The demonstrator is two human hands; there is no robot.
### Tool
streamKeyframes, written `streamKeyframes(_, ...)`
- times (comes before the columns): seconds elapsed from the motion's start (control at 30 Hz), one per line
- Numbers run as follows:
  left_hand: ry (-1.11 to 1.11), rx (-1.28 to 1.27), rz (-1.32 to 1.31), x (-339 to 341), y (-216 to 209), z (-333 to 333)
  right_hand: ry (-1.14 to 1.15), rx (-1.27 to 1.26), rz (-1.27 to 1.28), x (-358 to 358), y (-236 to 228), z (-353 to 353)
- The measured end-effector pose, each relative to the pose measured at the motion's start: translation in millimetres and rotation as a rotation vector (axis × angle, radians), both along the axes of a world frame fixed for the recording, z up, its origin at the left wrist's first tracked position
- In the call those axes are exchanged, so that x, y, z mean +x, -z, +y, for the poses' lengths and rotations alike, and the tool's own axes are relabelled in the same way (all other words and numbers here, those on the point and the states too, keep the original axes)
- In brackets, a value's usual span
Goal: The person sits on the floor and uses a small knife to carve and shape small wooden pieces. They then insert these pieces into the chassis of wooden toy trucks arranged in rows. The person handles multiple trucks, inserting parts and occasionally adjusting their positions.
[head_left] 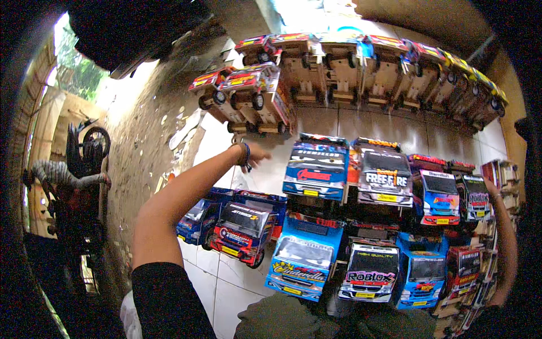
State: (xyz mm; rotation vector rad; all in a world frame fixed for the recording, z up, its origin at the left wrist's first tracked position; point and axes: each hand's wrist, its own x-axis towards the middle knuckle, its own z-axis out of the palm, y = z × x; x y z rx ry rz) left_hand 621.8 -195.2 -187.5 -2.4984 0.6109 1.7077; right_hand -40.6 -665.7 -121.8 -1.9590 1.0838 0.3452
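My left hand (257, 156), a dark band on its wrist, reaches out over the pale tiles with its fingers apart and nothing in them. Nearest to it are a blue toy truck (315, 169) on its right and two wooden-bottomed toy trucks (251, 93) tipped up beyond it. At the far right my right hand (491, 189) is beside a white-and-black toy truck (474, 198); its fingers are mostly hidden, so I cannot tell whether it grips the truck. A white toy truck (384, 176) and a blue-and-white one (439, 195) stand between the hands.
Closer to me stand several more toy trucks, among them a red-and-blue one (241, 229) and a light blue one (305, 257). A row of tipped-up trucks (344, 70) lines the back. Wooden parts (499, 175) lie at right. Leftward, a person (70, 175) is by a motorcycle (96, 141).
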Motion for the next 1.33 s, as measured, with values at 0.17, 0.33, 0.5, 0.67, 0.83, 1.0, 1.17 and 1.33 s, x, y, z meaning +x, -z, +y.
streamKeyframes(0.17, 0.033, -0.721, -0.815, 91, 33, 2, -0.001, 0.0, 0.012, 7, -5, -14)
streamKeyframes(0.33, 0.098, -0.834, -1.04, 124, 48, -18, 0.005, -0.007, 0.032, 6, -6, -14)
streamKeyframes(0.5, 0.015, -1.143, -0.812, 169, 81, -31, 0.023, -0.001, 0.016, 6, -13, -9)
streamKeyframes(0.67, 0.103, -1.316, -0.701, 172, 109, -1, 0.109, -0.062, 0.027, 4, -15, 9)
streamKeyframes(0.83, -0.003, -1.018, -0.45, 99, 61, 66, 0.082, -0.054, 0.002, 3, -13, 15)
streamKeyframes(1.0, 0.557, -0.635, -0.662, 30, -5, 88, 0.074, -0.001, -0.044, -2, -3, 10)
streamKeyframes(1.17, 0.715, -0.88, -0.461, -5, -41, 93, 0.049, 0.082, -0.113, -1, 9, -12)
streamKeyframes(1.33, 0.511, -0.715, -0.066, 2, -49, 96, -0.263, -0.348, 0.169, 35, 7, -31)
